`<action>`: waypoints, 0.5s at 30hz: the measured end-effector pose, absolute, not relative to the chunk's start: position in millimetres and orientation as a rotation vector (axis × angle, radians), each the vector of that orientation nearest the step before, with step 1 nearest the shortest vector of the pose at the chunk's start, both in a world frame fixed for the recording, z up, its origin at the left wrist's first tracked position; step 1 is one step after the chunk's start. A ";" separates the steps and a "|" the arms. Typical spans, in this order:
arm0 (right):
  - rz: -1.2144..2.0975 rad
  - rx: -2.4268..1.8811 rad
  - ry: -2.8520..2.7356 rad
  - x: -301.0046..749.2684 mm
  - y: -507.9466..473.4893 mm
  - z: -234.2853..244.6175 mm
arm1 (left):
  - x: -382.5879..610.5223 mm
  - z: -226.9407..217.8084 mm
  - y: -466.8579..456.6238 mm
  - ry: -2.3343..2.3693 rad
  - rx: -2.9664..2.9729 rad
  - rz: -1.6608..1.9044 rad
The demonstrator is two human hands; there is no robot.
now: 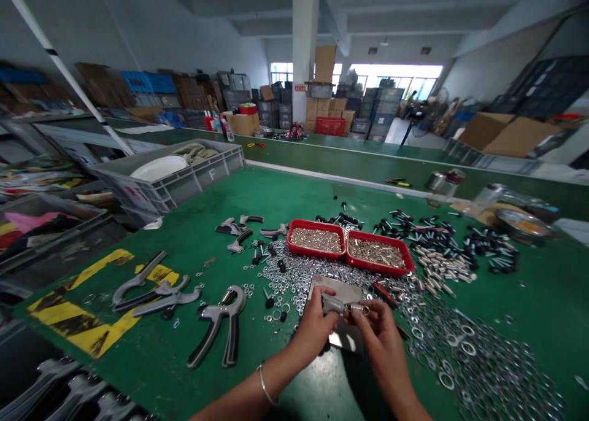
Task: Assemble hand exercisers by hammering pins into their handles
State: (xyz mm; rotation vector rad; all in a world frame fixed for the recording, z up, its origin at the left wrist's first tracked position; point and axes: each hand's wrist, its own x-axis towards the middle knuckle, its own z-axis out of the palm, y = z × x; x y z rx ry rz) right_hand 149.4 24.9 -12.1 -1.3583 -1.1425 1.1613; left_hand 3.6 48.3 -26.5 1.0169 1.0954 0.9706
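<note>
My left hand and my right hand meet over the green table, both pinched on a small metal part with a spring. The part hangs just above a flat steel plate. A bracelet circles my left wrist. Loose washers and nuts lie scattered right in front of my hands. An assembled grey hand-gripper tool rests to the left of my left hand.
Two red trays of small silver parts sit behind the plate. Black-capped pins and silver sleeves spread to the right. More grey tool handles lie left, on yellow-black tape. A grey crate stands far left.
</note>
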 end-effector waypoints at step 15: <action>1.512 -1.198 -1.551 131.5 74.4 4.5 | -55.9 -0.1 40.3 0.865 0.899 0.827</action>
